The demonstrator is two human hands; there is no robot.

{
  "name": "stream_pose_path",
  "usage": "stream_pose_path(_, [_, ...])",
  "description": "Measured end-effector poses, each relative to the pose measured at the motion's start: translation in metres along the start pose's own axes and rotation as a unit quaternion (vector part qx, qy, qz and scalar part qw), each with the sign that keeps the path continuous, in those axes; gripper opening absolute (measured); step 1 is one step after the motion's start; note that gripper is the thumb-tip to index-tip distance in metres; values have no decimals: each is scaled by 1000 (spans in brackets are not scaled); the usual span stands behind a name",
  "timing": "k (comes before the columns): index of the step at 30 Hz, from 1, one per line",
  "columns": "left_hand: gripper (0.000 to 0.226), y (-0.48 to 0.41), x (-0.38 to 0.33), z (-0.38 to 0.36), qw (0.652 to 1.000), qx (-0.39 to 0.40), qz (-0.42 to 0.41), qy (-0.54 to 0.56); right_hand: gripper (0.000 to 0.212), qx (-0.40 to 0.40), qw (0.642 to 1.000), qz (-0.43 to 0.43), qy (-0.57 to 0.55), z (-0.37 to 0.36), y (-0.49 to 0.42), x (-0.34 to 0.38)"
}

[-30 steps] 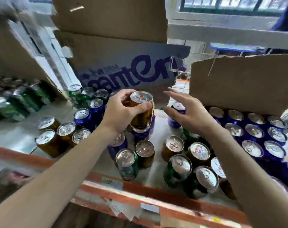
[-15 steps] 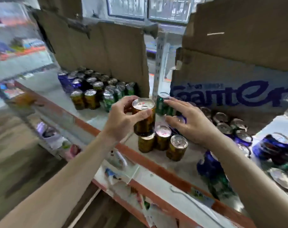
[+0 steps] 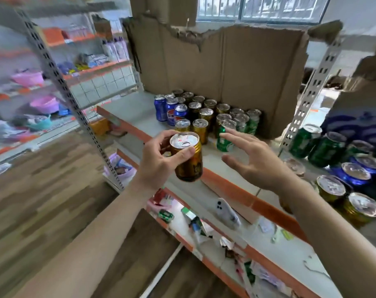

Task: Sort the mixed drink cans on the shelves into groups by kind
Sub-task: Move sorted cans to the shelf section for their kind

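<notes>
The left hand (image 3: 159, 162) gripped a gold can (image 3: 188, 160) with a silver pull-tab lid, its label too blurred to read, in the air above the orange front edge of the grey shelf (image 3: 139, 108). The right hand (image 3: 255, 160) hovered to its right, fingers spread and empty. Farther back stood blue Pepsi cans (image 3: 171, 109), gold cans (image 3: 201, 125) and green cans (image 3: 250, 123) against torn cardboard (image 3: 225, 72), wood-pattern floor (image 3: 43, 190) at left.

My left hand (image 3: 159, 164) gripped a gold can (image 3: 188, 158)
It hung slightly tilted, silver lid up, over the shelf (image 3: 137, 108) edge; behind it stood blue cans (image 3: 168, 109), gold cans (image 3: 202, 117) and green cans (image 3: 246, 123), grouped left to right.
</notes>
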State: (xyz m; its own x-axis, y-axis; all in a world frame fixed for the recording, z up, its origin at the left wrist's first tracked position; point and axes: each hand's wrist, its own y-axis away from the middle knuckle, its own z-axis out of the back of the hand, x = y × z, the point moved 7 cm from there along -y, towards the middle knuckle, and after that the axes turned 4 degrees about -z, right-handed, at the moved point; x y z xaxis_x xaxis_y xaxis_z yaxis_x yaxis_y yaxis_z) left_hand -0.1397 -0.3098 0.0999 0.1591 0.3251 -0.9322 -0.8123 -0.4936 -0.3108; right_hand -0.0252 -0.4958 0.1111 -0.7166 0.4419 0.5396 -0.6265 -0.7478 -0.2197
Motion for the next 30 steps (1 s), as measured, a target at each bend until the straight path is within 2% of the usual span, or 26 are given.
stream_pose_path(9, [61, -36, 43, 9, 1000, 12, 14, -20, 59, 18, 999, -18, 24, -22, -40, -8])
stream_pose_path(14, [69, -73, 71, -8, 999, 22, 29, -36, 57, 27, 998, -33, 42, -29, -71, -32])
stream_pose_path(16, [73, -90, 83, -17, 997, 28, 34, -65, 51, 26, 998, -40, 43, -31, -82, -45])
stream_pose_path(19, [67, -113, 98, -31, 993, 34, 43, -106, 47, 29, 997, -52, 50, -36, -93, -62])
stream_pose_path(23, [55, -139, 113, -48, 973, 50, -5, -225, 49, 39, 996, -60, 54, -40, -102, -81])
stream_pose_path(30, [67, -157, 127, -82, 929, 122, -62, -344, 51, 43, 995, -82, 31, -39, -120, -101])
